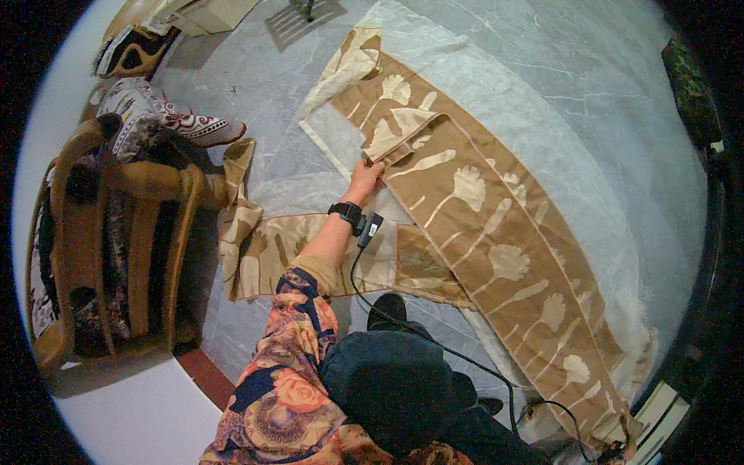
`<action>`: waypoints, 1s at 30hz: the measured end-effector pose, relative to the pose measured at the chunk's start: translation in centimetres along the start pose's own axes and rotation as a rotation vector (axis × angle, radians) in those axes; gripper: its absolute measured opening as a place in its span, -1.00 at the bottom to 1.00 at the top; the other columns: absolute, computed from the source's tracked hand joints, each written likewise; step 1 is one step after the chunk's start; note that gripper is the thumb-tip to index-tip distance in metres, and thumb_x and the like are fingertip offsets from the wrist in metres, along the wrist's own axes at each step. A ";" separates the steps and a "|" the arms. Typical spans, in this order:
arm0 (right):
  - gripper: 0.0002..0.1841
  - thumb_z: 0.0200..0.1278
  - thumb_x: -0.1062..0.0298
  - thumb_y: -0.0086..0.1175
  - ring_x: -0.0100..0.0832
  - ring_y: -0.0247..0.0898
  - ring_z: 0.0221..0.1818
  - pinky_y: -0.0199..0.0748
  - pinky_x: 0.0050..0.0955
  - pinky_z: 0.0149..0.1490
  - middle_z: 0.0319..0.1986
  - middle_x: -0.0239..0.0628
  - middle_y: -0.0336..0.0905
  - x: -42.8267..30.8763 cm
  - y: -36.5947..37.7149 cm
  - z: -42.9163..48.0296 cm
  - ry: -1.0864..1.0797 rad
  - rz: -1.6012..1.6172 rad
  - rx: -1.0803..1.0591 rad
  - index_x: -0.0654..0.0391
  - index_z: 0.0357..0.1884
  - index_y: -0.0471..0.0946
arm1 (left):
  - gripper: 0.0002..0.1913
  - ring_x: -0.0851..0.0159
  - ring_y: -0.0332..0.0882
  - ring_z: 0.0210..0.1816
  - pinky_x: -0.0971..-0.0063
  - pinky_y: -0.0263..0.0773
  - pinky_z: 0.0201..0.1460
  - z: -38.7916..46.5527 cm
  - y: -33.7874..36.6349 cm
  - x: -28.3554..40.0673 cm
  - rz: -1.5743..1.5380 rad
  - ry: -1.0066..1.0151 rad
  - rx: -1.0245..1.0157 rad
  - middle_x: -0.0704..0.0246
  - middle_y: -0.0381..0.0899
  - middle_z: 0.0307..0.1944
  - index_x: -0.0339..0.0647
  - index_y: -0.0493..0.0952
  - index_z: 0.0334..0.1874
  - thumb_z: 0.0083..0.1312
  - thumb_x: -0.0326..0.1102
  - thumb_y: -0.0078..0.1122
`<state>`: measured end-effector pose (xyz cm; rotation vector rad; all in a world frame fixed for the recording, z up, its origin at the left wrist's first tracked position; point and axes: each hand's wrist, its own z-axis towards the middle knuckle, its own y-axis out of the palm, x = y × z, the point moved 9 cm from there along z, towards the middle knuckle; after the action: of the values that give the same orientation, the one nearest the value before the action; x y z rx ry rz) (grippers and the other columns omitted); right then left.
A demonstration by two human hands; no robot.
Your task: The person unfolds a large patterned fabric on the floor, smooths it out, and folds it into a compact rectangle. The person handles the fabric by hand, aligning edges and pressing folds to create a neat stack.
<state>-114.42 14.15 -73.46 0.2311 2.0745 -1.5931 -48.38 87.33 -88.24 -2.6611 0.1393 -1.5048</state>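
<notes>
My left hand [367,176] pinches the folded-over edge of a long brown fabric panel [505,264] with cream flower and leaf motifs. A turned-back flap [401,131] shows the paler reverse above my fingers. The panel runs diagonally from the upper middle to the lower right, where its end is bunched. My right hand cannot be made out clearly; that dim lower right corner holds a dark object [613,450] near the cable's end. A second patterned fabric piece [279,256] lies under my left forearm, reaching the chair at left.
A pale cloth [540,151] spreads beneath the panel on the grey marble floor [261,93]. The wooden chair [142,232] stands at left, a patterned cushion [197,125] beyond it. A black cable [453,351] hangs from my wrist strap [347,213] across my knee. A floor grate [302,20] is at top.
</notes>
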 end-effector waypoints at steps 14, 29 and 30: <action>-0.64 0.22 0.28 -0.26 -0.23 0.28 -0.13 0.21 -0.38 -0.01 -0.16 -0.14 0.37 -0.3 -1.6 -1.0 0.015 -0.016 0.017 0.23 0.00 0.31 | -0.63 -0.08 0.43 -0.24 0.21 0.32 -0.17 1.2 1.0 11.7 1.181 0.330 0.109 0.05 0.50 -0.33 -0.28 0.50 -0.32 0.16 -0.13 -0.22; -0.64 0.22 0.27 -0.26 -0.22 0.29 -0.15 0.23 -0.38 -0.02 -0.18 -0.14 0.38 -0.1 -3.6 -2.2 0.008 -0.006 0.046 0.23 0.00 0.31 | -0.69 -0.08 0.45 -0.35 0.20 0.34 -0.22 6.2 1.8 14.5 1.158 0.546 0.070 -0.05 0.49 -0.42 -0.39 0.50 -0.38 0.05 -0.21 -0.05; -0.64 0.22 0.27 -0.26 -0.22 0.29 -0.15 0.23 -0.38 -0.02 -0.18 -0.14 0.38 -0.2 -3.6 -2.2 0.007 -0.008 0.050 0.23 0.00 0.31 | -0.69 -0.08 0.44 -0.26 0.20 0.32 -0.15 6.8 0.7 12.0 1.127 0.349 0.007 -0.05 0.48 -0.35 -0.38 0.48 -0.33 0.06 -0.23 -0.08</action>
<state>-116.41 15.16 -69.92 0.2474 2.0447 -1.6528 -36.39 85.40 -81.60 -1.6459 1.3459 -1.4136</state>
